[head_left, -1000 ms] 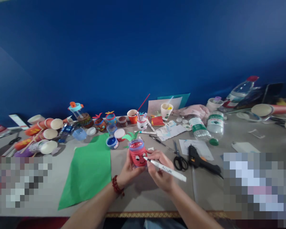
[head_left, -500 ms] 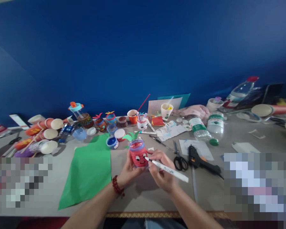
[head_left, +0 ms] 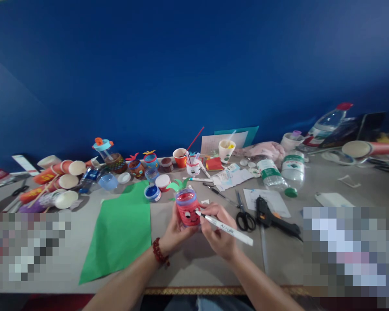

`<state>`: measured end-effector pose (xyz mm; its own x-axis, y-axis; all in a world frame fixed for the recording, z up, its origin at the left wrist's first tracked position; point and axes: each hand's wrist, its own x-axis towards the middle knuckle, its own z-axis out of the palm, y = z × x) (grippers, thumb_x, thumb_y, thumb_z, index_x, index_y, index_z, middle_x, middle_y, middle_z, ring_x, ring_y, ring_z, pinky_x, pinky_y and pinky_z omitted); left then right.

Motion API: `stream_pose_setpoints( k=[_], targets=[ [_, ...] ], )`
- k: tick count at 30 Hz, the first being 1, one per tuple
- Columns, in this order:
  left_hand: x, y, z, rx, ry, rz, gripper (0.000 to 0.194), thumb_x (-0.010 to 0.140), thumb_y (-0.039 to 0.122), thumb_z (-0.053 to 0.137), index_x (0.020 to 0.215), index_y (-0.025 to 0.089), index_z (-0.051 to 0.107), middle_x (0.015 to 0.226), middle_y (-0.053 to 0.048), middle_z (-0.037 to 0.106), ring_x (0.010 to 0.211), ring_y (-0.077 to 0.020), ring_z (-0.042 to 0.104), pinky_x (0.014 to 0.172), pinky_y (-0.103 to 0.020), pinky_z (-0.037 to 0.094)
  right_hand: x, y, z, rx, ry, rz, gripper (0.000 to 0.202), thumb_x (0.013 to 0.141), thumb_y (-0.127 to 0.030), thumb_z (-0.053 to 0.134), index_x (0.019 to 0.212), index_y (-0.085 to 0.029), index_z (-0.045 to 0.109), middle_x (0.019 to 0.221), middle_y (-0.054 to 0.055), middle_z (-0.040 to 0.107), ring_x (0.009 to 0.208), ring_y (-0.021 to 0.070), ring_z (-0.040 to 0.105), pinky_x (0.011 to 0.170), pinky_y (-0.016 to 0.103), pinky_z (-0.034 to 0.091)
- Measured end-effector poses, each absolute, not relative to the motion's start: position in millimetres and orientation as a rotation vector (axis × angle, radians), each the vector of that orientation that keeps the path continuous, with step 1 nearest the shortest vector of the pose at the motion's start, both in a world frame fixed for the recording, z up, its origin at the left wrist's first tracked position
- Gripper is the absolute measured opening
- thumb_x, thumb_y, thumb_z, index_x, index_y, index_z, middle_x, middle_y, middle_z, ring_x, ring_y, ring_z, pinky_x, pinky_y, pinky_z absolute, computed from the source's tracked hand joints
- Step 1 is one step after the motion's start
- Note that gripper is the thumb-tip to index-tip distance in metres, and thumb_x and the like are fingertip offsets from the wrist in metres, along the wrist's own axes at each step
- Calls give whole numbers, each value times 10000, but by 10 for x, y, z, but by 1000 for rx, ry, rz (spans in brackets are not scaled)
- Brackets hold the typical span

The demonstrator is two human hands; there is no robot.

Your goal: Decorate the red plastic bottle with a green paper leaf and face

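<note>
My left hand (head_left: 176, 231) is wrapped round the side and base of a small plastic jar (head_left: 188, 211), painted red with a cartoon face and a purple rim. Green paper leaves (head_left: 179, 185) stick up behind its mouth. Between the fingers of my right hand (head_left: 218, 231) is a white acrylic marker (head_left: 227, 228), slanting down to the right. Its tip meets the jar at the eye on the right, partly covering it. To the left lies a green paper sheet (head_left: 123, 233).
Black-handled scissors (head_left: 245, 220) and a black glue gun (head_left: 274, 218) lie to the right. Behind the jar stand a blue paint pot (head_left: 153, 193), painted jars (head_left: 151, 160) and paper cups (head_left: 227, 151). Plastic bottles (head_left: 293, 170) lie at the right; red paper-cup rolls (head_left: 52, 175) are at the left.
The marker and my right hand have shifted slightly left and up against the jar's face. My left hand keeps the jar in nearly the same place.
</note>
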<state>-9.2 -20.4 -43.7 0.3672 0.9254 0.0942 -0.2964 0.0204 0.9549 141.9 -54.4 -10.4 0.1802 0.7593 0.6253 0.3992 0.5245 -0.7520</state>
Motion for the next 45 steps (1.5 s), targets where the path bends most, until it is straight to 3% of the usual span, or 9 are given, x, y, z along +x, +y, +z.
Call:
stream_pose_setpoints(
  k=[13, 19, 30, 37, 45],
  targets=[
    [-124, -196, -500, 1047, 586, 1040, 746, 676, 226, 814, 1320, 290, 444, 1220, -67, 630, 1098, -237, 606, 977, -386, 460, 1423, -553, -106, -964, -1303, 490, 62, 831, -178, 579, 865, -226, 596, 794, 38, 644, 772, 210, 647, 767, 393, 537],
    [-108, -190, -407, 907, 453, 978, 663, 676, 245, 796, 1274, 234, 509, 1270, -109, 614, 1162, -306, 583, 1039, -497, 399, 1445, -543, -60, -908, -1082, 687, 36, 866, -231, 577, 834, -214, 583, 639, -14, 580, 597, 152, 572, 566, 270, 489],
    [-99, -160, -353, 898, 407, 961, 621, 677, 227, 792, 1251, 213, 556, 1253, -114, 627, 1132, -290, 600, 1010, -460, 424, 1443, -516, -119, -947, -1033, 749, 67, 857, -263, 608, 827, -209, 580, 617, -31, 582, 550, 138, 557, 523, 237, 452],
    [-95, -174, -328, 987, 421, 982, 659, 699, 229, 796, 1298, 244, 521, 1306, -110, 595, 1217, -297, 547, 1047, -454, 408, 1459, -561, -109, -980, -1311, 501, 49, 850, -200, 592, 887, -219, 618, 815, 51, 660, 889, 255, 664, 782, 403, 525],
    [-101, -157, -482, 1039, 472, 1002, 778, 687, 233, 816, 1369, 304, 447, 1359, -99, 559, 1253, -294, 517, 1065, -469, 396, 1480, -549, -142, -1068, -1400, 384, 78, 834, -178, 594, 893, -227, 610, 868, 63, 675, 872, 248, 676, 749, 373, 531]
  ],
)
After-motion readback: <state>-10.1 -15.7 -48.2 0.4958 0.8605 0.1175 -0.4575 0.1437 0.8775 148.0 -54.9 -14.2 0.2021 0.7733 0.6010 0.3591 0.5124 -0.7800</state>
